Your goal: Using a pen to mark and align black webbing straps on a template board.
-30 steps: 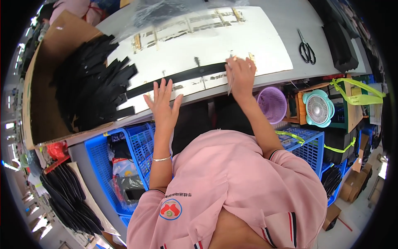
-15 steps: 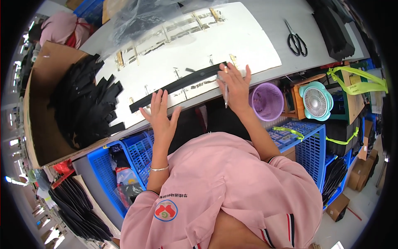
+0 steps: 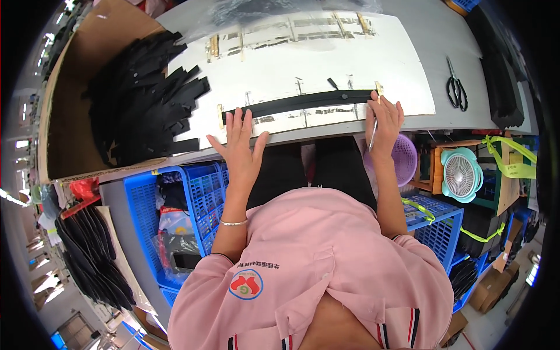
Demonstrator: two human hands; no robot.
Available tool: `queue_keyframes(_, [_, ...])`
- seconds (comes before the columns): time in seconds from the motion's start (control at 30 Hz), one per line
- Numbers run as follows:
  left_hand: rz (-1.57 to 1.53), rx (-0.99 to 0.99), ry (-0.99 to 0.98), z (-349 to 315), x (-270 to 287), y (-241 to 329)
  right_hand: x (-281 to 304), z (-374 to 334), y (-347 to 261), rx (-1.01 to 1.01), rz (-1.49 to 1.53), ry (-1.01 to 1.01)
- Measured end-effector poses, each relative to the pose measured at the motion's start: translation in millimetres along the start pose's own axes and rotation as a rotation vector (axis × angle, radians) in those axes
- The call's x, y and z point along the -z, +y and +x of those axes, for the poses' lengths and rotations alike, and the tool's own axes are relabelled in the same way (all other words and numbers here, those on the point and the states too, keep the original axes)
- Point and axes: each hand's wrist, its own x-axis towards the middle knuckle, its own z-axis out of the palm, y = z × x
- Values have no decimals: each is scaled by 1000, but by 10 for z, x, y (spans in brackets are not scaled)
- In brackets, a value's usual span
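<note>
A long black fabric strip (image 3: 291,104) lies lengthwise near the front edge of a white board (image 3: 402,76), between two tan tape marks. Its surface has a lengthwise line and a small round dot toward the right. My left hand (image 3: 240,140) rests with spread fingers, its tips on the strip's left end. At the other end, my right hand (image 3: 385,122) touches the strip with its fingertips. A slim silver pen (image 3: 374,134) is held in that right hand, pointing down toward me. Just beyond the strip lies a small black scrap (image 3: 332,83).
A cardboard box (image 3: 61,116) at the left holds many black strips (image 3: 146,93). Black-handled scissors (image 3: 456,90) lie to the right, near a black stack (image 3: 501,93). Clear plastic (image 3: 251,11) covers the board's far side. Below are a purple basket (image 3: 406,160), a fan (image 3: 462,175) and blue crates (image 3: 201,204).
My view has turned, so the board appears straighter and farther right. The strip's left end has shifted away from me, to beside the tape mark. Both hands stay at the strip's ends.
</note>
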Motion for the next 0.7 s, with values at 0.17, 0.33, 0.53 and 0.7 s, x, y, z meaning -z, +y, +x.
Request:
queue_keyframes(0.17, [5,2,79,-16,30,-87,49,44,-60,27,-35,-32])
queue_keyframes(0.33, [-44,-24,158,-9,11,-131,68,338,-482,-9,229,-45])
queue_keyframes(0.53, [-51,-23,165,4,16,-118,-193,705,-1541,-342,1009,-427])
queue_keyframes(0.7, [-43,-26,178,10,-8,-129,-673,781,-1833,-331,963,-594])
